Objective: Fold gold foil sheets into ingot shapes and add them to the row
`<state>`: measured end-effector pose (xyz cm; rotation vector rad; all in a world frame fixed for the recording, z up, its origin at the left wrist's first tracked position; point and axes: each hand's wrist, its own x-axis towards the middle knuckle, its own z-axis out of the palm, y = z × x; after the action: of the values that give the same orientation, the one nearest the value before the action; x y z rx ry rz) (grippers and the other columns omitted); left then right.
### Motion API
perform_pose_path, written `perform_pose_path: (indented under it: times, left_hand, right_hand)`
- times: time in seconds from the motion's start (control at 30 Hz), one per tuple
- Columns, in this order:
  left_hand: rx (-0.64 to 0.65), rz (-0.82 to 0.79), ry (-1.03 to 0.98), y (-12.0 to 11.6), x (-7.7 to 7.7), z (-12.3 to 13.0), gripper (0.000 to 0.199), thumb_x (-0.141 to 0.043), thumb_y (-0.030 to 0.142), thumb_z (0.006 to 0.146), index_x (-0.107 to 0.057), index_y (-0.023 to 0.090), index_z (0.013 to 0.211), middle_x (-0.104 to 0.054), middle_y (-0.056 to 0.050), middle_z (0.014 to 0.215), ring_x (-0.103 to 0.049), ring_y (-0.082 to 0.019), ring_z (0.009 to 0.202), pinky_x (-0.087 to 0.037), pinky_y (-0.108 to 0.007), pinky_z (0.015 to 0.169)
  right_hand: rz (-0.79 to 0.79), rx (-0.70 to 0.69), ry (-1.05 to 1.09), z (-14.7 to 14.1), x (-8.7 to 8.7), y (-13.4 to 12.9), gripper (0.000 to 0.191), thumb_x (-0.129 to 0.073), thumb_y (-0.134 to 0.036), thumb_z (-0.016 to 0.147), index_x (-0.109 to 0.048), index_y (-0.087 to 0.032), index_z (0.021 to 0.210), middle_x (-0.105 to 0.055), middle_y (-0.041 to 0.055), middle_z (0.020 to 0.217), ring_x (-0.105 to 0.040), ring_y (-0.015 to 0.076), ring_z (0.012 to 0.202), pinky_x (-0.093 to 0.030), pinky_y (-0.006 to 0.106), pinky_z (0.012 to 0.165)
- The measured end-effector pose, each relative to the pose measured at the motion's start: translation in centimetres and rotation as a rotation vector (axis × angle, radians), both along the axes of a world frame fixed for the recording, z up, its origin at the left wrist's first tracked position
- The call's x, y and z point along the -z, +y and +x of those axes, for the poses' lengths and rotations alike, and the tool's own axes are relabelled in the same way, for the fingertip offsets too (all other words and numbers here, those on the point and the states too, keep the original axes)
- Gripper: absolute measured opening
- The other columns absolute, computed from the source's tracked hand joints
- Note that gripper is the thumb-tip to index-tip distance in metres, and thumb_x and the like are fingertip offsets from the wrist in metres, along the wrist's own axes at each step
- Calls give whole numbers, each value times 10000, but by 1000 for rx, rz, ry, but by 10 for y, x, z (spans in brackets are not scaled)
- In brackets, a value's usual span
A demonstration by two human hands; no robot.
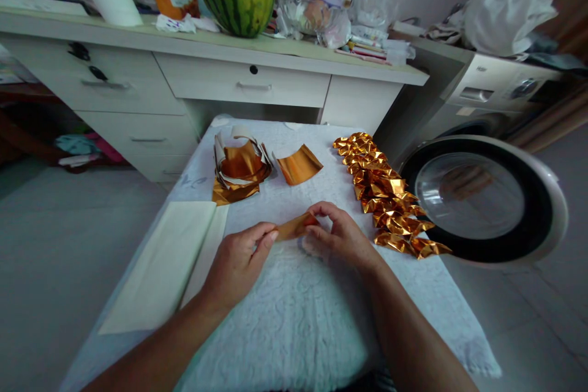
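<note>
Both hands' fingers (264, 234) (325, 234) were nearly closed, pinching a folded copper-coloured foil strip (293, 228); light, even tension would have kept it flat.

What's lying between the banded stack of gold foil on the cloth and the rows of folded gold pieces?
A loose gold sheet lies between the banded stack and the folded gold pieces, in the head view.

— Where was this, btw?
— Home, prob. laundry/utility rm: washing machine (487, 95) w/ door (468, 187) open, cabinet drawers (248, 82), cut watermelon (235, 0) on the counter (294, 49).
</note>
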<state>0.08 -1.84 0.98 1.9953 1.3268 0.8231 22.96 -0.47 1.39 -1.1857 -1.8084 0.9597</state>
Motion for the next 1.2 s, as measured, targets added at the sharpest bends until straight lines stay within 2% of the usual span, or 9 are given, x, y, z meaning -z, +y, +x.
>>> perform_pose_path:
  times: [0.13, 0.33, 0.47, 0.57, 0.67, 0.77, 0.97, 1.07, 1.2]
  left_hand:
    - [-71, -153, -207, 2, -3, 2, 240, -485, 388, 934, -639, 205, 952, -677, 18, 811, -628, -139, 726, -457, -232, 654]
    - [-122, -309, -370, 6, -3, 5, 198, -530, 361, 901, -626, 189, 882, -625, 32, 711, -556, -110, 620, -427, -213, 579]
    - [-97, -360, -426, 6, -5, 6, 172, -540, 337, 887, -617, 186, 856, -635, 25, 726, -559, -110, 622, -431, -215, 576]
    - [-77, -378, -436, 6, -5, 6, 175, -548, 349, 882, -610, 189, 845, -609, 39, 669, -545, -104, 586, -430, -216, 568]
    - [-74, -387, -408, 6, -4, 6, 183, -551, 364, 880, -609, 191, 861, -554, 62, 588, -502, -93, 515, -402, -211, 527]
    - [-77, -400, -398, 6, -2, 6, 196, -554, 378, 876, -608, 190, 885, -518, 72, 564, -459, -84, 485, -366, -207, 491]
    - [-124, -454, -579, 4, -8, 8, 316, -628, 355, 813, -539, 186, 1065, -577, 63, 648, -498, -85, 534, -391, -207, 523]
    - [-73, -505, -622, 5, -9, 9, 446, -669, 327, 774, -484, 185, 1154, -583, 61, 653, -513, -91, 539, -386, -205, 511]
    - [2, -543, -574, 6, -5, 9, 417, -658, 309, 779, -486, 181, 1137, -613, 43, 675, -513, -86, 529, -397, -203, 503]
  right_hand:
    - [-180, -31, 226, -2, 3, 1, 165, -617, -340, 878, -573, -191, 820, -556, -17, 737, -502, 125, 695, -390, 255, 677]
    - [-329, -128, 408, -3, -1, -2, 237, -681, -395, 842, -565, -191, 876, -571, -12, 776, -508, 110, 694, -391, 246, 663]
    - [-354, -145, 492, -4, -8, -3, 287, -720, -420, 807, -590, -193, 925, -603, 8, 841, -539, 119, 745, -416, 250, 684]
    - [-334, -85, 504, -4, -10, -3, 284, -688, -450, 828, -623, -192, 928, -588, 3, 803, -519, 112, 701, -413, 243, 643]
    - [-322, -34, 518, -4, -9, -2, 293, -623, -469, 873, -646, -181, 924, -564, -5, 751, -491, 101, 650, -399, 235, 605]
    - [-365, -57, 555, -5, -5, 0, 273, -694, -429, 826, -641, -181, 925, -580, -12, 739, -494, 93, 630, -390, 222, 581]
    - [-404, -3, 603, -7, -1, 4, 292, -783, -386, 738, -596, -183, 832, -596, -25, 717, -498, 80, 599, -367, 199, 536]
    - [-406, 39, 639, -7, 0, 4, 300, -788, -381, 726, -579, -181, 807, -594, -28, 707, -494, 81, 587, -367, 201, 530]
    - [-416, 44, 651, -7, 2, 4, 300, -783, -380, 728, -568, -183, 800, -599, -25, 704, -501, 90, 592, -370, 210, 537]
